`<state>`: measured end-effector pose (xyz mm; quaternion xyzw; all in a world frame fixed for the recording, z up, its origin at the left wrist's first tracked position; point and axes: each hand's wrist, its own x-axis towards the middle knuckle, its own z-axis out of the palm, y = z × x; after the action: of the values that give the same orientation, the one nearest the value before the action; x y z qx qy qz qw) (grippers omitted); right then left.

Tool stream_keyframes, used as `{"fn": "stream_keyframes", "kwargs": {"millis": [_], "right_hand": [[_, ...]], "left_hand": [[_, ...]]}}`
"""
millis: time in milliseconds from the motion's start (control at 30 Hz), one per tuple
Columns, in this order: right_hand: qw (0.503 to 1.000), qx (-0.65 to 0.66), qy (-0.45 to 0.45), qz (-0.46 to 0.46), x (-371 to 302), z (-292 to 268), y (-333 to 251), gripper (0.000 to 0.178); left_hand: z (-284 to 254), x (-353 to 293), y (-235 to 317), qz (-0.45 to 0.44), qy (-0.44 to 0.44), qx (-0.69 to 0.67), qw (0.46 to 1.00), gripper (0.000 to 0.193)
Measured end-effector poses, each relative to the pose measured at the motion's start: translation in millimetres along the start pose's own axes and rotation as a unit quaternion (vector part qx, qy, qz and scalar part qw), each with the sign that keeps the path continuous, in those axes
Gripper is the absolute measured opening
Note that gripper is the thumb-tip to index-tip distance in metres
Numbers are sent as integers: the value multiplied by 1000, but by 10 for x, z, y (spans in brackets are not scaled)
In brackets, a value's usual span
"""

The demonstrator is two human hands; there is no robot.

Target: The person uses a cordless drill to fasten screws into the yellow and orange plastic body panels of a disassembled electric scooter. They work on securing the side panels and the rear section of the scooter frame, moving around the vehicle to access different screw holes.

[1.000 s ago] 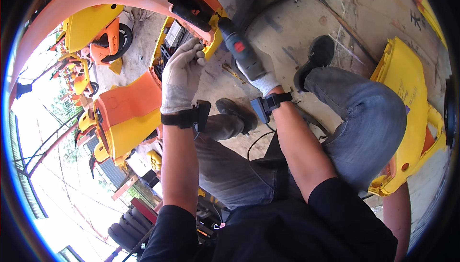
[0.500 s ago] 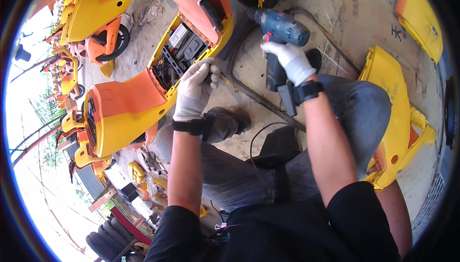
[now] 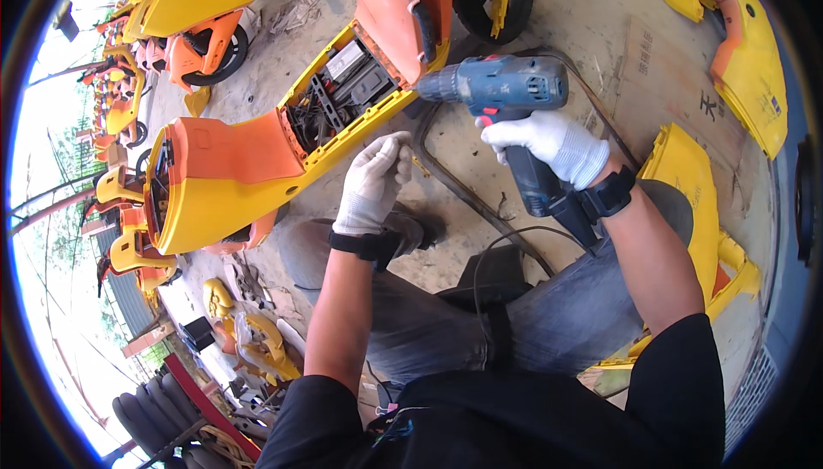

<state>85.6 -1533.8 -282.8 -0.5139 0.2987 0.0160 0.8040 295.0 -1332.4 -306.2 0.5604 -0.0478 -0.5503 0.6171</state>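
Right here by the scooter point(image 3: 231, 152), the drill point(image 3: 506, 83) looks hard and hefty, probably nose-heavy, best held by its handle point(image 3: 530, 181), where the right hand point(image 3: 553, 141) wraps tight, while the left hand point(image 3: 375, 179) curls fingertips together, on what, if anything, I cannot tell.

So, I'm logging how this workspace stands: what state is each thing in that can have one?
Drill: held up, nose pointing left; running or not, cannot tell.
Right hand: gloved, wrapped around the drill's grip.
Left hand: gloved, fingers curled in; anything small inside cannot be made out.
Scooter compartment: open, no cover on it.
Yellow panel: lying loose at the right.
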Motion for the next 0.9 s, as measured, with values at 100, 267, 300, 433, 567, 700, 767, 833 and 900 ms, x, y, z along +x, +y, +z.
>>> {"fn": "stream_keyframes", "kwargs": {"millis": [100, 267, 300, 433, 567, 700, 767, 833, 900], "right_hand": [[999, -28, -26, -20, 13, 57, -55, 25], [999, -26, -40, -12, 131, 25, -42, 25], [999, -26, -38, 1, 125, 19, -39, 25], [999, -38, -33, -3, 128, 0, 2, 23], [997, -71, -29, -26, 132, -30, 28, 20], [993, -102, -42, -34, 181, -15, 58, 17], [996, -76, -44, -28, 155, 8, 45, 16], [995, -76, -49, -29, 145, 4, 59, 16], [993, -101, -56, -35, 175, -17, 128, 16]], "left_hand": [[39, -22, 73, 12, -10, -58, 998, 33], [-25, -74, 166, 33, -23, -44, 998, 31], [-18, -83, 160, 35, -16, -39, 999, 30], [-35, -81, 156, 24, -7, -41, 999, 27], [67, -68, 187, 19, 0, -20, 1000, 25], [61, -95, 217, 29, 9, 0, 1000, 23], [-12, -99, 198, 32, 0, 3, 999, 22], [-36, -96, 189, 35, -18, 0, 999, 22], [-24, -98, 179, 35, 4, -3, 999, 22]]}}
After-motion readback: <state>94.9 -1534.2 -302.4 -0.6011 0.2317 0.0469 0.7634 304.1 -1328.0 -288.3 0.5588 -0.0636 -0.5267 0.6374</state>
